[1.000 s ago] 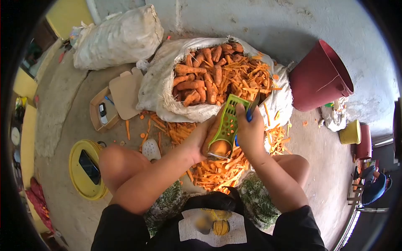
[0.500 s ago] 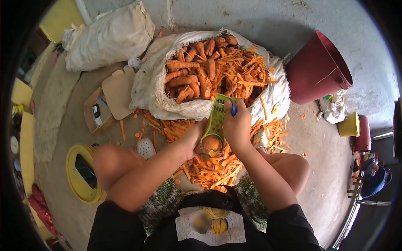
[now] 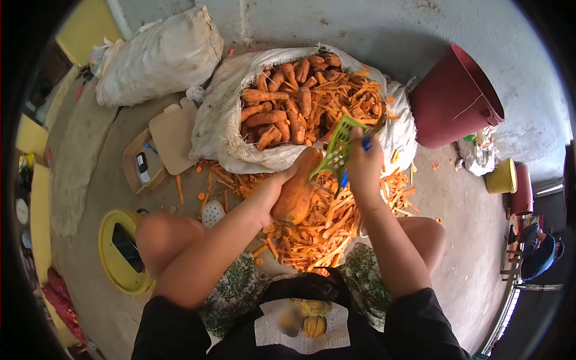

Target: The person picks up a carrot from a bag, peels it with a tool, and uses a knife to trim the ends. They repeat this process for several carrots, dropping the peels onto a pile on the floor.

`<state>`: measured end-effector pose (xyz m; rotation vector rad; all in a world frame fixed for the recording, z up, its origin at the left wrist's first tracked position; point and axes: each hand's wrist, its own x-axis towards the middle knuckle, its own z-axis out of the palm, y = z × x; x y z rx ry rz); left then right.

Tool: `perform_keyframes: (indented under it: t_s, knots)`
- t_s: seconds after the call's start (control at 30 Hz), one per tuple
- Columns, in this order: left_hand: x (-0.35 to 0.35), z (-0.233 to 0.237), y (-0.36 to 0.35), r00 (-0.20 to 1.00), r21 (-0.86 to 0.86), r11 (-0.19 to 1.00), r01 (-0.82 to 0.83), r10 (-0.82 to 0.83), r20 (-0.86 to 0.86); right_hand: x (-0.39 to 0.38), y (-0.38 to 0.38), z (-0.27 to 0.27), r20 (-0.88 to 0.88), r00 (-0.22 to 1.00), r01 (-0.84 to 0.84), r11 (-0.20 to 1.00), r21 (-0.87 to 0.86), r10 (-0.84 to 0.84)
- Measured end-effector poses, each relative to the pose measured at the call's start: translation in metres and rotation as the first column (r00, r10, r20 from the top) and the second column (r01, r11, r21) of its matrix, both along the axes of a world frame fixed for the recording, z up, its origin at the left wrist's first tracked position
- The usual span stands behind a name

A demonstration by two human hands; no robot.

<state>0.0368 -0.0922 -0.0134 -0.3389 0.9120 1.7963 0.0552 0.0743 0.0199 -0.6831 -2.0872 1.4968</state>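
My left hand (image 3: 271,197) is wrapped round a thick orange carrot (image 3: 293,203), its wide end towards me and its narrow end pointing away. My right hand (image 3: 365,169) grips a green slotted hand grater (image 3: 339,146), tilted on edge just right of the carrot, its lower end close to the carrot's side. Blue parts show above and below the right-hand fingers. Beneath both hands lies a heap of orange strips (image 3: 312,246). Beyond them, an opened white sack (image 3: 216,129) holds whole carrots (image 3: 264,117) and many cut strips (image 3: 354,93).
A maroon bucket (image 3: 441,111) stands at the right by the wall, with a yellow bucket (image 3: 501,177) farther off. Left are a cardboard box (image 3: 171,135) and a yellow lidded pail (image 3: 108,264) bearing a phone (image 3: 126,247). A full sack (image 3: 159,57) lies behind. A person (image 3: 537,255) sits far right.
The grater has lifted off the carrot and swung right and onto its edge with my right hand. The carrot, formerly behind the grater, now shows along its length in my left hand.
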Motion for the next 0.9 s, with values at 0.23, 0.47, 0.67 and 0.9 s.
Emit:
perform_keyframes:
  t_s: [0.23, 0.47, 0.67, 0.9]
  knots:
    - [-0.009, 0.005, -0.014, 0.994, 0.169, 0.982, -0.088, 0.097, -0.047, 0.000, 0.008, 0.009, 0.093, 0.994, -0.064, 0.984, 0.163, 0.049]
    - [-0.001, 0.002, -0.003, 0.996, 0.165, 0.983, -0.086, 0.087, -0.003, 0.005, -0.004, 0.016, 0.025, 0.999, -0.024, 0.996, -0.080, 0.026]
    - [0.004, -0.007, 0.005, 0.995, 0.218, 0.973, -0.080, 0.065, 0.077, 0.018, -0.042, -0.004, 0.008, 0.977, -0.214, 0.976, 0.032, 0.214]
    - [0.003, -0.008, 0.007, 0.995, 0.030, 1.000, 0.000, -0.003, 0.096, 0.017, -0.039, -0.003, 0.152, 0.979, -0.170, 0.950, 0.263, 0.133]
